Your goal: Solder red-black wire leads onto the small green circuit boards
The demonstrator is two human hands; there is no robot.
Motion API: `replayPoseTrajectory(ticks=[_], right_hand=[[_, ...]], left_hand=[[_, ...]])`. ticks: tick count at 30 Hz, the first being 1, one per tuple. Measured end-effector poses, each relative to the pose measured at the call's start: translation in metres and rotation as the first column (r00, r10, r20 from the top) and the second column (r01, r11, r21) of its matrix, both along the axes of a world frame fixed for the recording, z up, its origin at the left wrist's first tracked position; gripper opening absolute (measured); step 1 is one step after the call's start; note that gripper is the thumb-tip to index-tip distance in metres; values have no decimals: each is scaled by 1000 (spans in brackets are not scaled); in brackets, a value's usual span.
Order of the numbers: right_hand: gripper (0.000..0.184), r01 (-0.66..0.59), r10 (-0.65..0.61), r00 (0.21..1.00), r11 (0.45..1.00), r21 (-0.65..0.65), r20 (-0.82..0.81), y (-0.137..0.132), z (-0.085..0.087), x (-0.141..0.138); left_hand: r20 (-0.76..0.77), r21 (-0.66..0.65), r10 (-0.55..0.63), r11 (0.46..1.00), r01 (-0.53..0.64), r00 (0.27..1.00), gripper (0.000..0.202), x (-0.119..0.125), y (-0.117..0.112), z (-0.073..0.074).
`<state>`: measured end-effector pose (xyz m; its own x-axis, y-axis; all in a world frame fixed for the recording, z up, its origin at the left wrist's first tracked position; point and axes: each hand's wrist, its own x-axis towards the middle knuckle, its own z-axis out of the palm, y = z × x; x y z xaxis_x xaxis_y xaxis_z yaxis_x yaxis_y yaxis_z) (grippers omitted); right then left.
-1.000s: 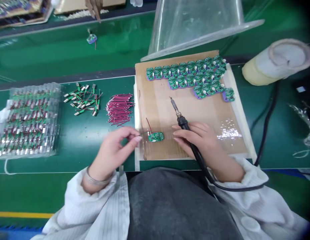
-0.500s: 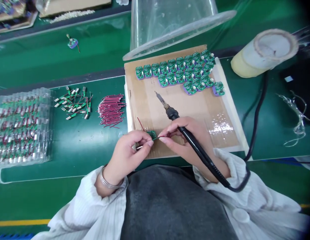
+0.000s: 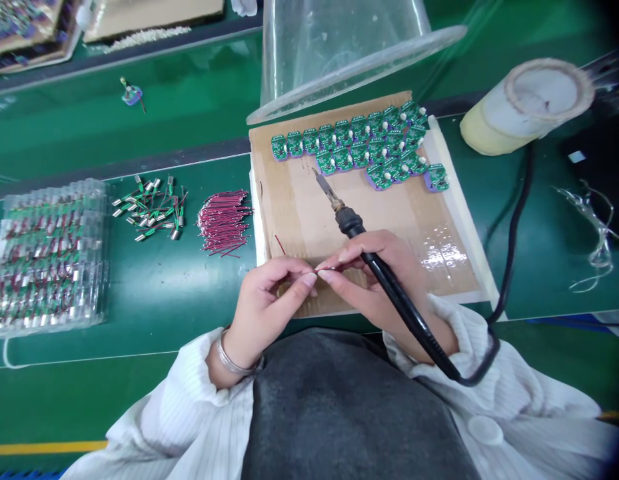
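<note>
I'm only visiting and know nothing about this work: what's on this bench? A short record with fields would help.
Left hand: pinching a thin wire
Right hand: holding a soldering iron, fingertips also at the wire
Cardboard sheet: green circuit boards in rows along its far side
Left of cardboard: red wire pile, loose metal-ended parts, clear plastic trays
Right of cardboard: white-and-yellow cylindrical container, tilted in view

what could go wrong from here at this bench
The soldering iron points toward the circuit boards and might scorch one if the right hand drifts forward. The thin red wire pinched between that hand and the left hand could slip. The cord looping by the right sleeve may snag.
</note>
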<state>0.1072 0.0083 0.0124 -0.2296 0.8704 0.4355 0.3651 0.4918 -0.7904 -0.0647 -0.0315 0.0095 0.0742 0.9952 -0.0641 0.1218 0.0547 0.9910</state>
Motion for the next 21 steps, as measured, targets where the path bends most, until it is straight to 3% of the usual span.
replayPoseTrajectory(ticks=[11, 17, 21], right_hand=[[21, -22, 22, 1000, 1000, -14, 11, -2, -2, 2], [28, -129, 65, 961, 964, -231, -267, -5, -10, 3], [20, -31, 19, 997, 988, -154, -78, -3, -5, 3]], left_hand=[[-16, 74, 64, 995, -63, 998, 8, 3, -2, -1], [-115, 76, 35, 997, -26, 993, 13, 4, -1, 1], [-146, 58, 15, 998, -7, 989, 11, 4, -1, 2]])
